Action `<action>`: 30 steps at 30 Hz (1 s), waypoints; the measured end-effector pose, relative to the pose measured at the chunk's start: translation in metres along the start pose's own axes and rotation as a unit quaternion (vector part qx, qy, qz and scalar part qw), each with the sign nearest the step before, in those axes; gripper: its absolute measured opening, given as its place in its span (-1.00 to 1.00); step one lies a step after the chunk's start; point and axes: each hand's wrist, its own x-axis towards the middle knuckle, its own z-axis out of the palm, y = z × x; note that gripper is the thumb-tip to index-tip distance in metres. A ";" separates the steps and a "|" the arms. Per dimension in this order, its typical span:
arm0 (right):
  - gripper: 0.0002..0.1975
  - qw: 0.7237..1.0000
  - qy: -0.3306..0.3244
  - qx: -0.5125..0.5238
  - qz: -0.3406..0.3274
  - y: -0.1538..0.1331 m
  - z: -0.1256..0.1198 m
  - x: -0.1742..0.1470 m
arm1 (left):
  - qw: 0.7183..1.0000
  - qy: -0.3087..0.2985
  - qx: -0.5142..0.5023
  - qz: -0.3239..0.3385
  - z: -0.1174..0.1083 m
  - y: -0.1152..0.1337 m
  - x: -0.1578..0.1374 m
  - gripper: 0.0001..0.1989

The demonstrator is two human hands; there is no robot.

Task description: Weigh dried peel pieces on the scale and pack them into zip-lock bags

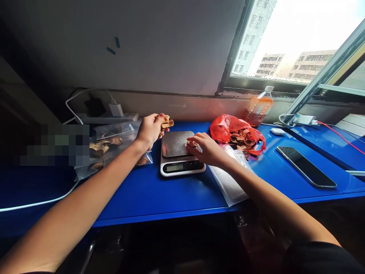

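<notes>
My left hand (149, 131) is closed around several dried tan slices (167, 122), held just above the back left of a kitchen scale (173, 146). My right hand (207, 149) reaches over the scale's right side, with thumb and fingers curled round a small dried brown piece (191, 144) at the edge of the metal plate. Digits show on the scale's lit display (178, 167), too small to read surely. Right of the scale, an open red plastic bag (225, 123) holds many curled brown dried slices (243, 140).
Clear bags with dried pieces (114, 131) lie at left. Flat clear bags (229, 182) rest under my right forearm. A phone (306, 166), a white earphone case (277, 131) and an orange drink bottle (260, 106) stand or lie at right. A power strip (128, 117) lies behind.
</notes>
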 end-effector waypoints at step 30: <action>-0.84 0.975 -0.208 0.069 0.018 -0.021 -0.071 -0.028 | 0.875 0.023 -0.407 -0.261 -0.035 0.030 -0.031 -0.65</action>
